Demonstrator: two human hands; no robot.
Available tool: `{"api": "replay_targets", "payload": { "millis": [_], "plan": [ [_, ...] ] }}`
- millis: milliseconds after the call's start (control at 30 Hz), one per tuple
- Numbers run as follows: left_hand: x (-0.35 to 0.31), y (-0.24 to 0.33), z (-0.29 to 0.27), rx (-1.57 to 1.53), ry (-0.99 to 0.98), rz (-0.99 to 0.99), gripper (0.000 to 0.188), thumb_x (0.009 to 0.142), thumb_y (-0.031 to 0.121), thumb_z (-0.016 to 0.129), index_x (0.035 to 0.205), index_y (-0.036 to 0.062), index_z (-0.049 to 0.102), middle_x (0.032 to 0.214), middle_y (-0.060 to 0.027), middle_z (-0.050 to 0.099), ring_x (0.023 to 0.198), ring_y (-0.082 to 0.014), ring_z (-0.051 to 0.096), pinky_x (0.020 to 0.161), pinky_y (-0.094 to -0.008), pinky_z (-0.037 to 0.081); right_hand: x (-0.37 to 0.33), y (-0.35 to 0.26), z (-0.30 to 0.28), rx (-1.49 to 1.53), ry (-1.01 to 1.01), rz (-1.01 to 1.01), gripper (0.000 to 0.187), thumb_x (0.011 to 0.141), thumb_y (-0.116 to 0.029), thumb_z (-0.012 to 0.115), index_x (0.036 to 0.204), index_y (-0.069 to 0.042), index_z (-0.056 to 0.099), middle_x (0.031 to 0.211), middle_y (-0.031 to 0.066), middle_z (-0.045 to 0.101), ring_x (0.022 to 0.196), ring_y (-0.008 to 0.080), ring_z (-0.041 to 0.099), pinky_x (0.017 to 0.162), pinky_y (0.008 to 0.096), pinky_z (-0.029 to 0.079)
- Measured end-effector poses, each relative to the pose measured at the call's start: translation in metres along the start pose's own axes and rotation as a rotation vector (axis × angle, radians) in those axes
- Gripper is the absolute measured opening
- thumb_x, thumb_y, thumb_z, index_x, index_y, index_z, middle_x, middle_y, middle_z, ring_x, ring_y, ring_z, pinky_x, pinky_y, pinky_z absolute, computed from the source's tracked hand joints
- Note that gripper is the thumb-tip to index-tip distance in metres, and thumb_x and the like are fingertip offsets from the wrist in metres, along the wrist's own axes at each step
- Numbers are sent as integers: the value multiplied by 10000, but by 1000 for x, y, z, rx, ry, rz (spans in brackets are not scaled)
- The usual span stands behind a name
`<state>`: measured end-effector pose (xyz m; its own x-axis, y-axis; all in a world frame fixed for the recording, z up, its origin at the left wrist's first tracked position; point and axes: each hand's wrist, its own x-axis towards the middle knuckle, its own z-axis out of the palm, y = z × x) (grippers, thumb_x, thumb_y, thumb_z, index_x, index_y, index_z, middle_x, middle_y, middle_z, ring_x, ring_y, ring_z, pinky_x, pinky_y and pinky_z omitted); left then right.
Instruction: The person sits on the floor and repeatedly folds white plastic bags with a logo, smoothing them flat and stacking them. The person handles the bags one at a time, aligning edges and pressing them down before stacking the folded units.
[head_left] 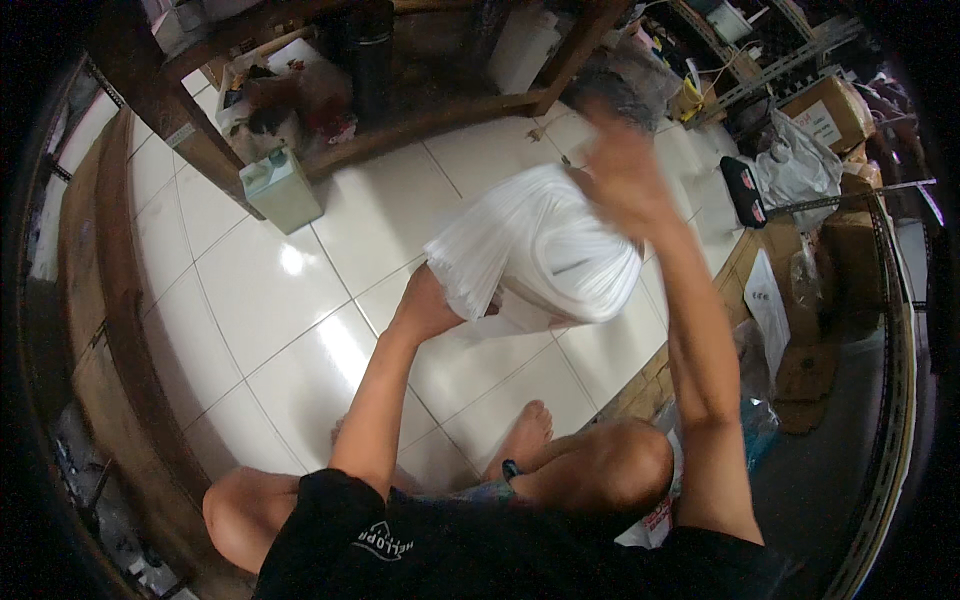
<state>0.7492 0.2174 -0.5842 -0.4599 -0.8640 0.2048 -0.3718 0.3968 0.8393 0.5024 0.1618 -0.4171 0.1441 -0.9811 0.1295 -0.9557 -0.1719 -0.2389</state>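
A thick bundle of thin white sheets (pixel 560 240), creased and curled over in layers, is held up above the tiled floor in front of me. Whether it is foam or plastic, I cannot tell. My left hand (pixel 430 300) grips its left end, with part of the fingers hidden beneath the layers. At the upper right edge of the bundle is my right hand (pixel 625 175), smeared by motion. Its fingers are too blurred to show whether they are apart or closed, or whether they touch the sheets.
Ahead on the left, a pale green jerrycan (pixel 280 190) stands by a wooden table frame (pixel 430 125). To the right are a black pouch (pixel 742 192), a silvery plastic bag (pixel 800 160), a cardboard box (pixel 830 115) and metal racking (pixel 885 400). A wooden bench (pixel 115 300) runs along the left.
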Motion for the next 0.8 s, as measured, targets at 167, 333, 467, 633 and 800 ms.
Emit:
{"api": "replay_targets", "payload": {
  "millis": [167,333,467,633,800],
  "plan": [
    [2,-5,7,-123,49,60,725,632,327,881,1242,71,584,1205,-128,643,1131,-300,603,968,-381,482,-15,-10,-25,83,241,-125,681,955,-490,426,1471,-53,345,1382,267,474,1333,399,410,1120,489,270],
    [3,-3,6,-87,49,34,698,653,330,870,1234,70,583,1178,-130,652,1103,-309,618,949,-378,494,16,-9,-8,90,171,-149,694,953,-489,449,1456,-22,349,1343,284,499,1271,429,452,1070,503,327],
    [10,1,8,-91,-34,16,673,666,334,859,1222,69,588,1165,-136,657,1076,-307,628,937,-381,499,45,-26,-2,-123,-108,-260,724,957,-551,408,1431,-5,388,1266,311,544,1193,464,508,1027,521,374],
    [2,-2,6,-143,-104,-103,739,704,478,826,1290,116,559,1310,-133,567,1240,-352,508,1063,-453,395,37,-55,3,137,143,-264,757,962,-588,369,1412,19,413,1249,330,560,1186,479,525,1035,516,390],
    [5,-24,13,58,12,101,697,711,502,805,1250,116,590,1264,-129,601,1194,-348,544,1032,-454,421,35,-61,-17,78,195,-257,754,965,-620,320,1397,-17,456,1276,304,563,1186,471,529,1044,512,384]
  ]
}}
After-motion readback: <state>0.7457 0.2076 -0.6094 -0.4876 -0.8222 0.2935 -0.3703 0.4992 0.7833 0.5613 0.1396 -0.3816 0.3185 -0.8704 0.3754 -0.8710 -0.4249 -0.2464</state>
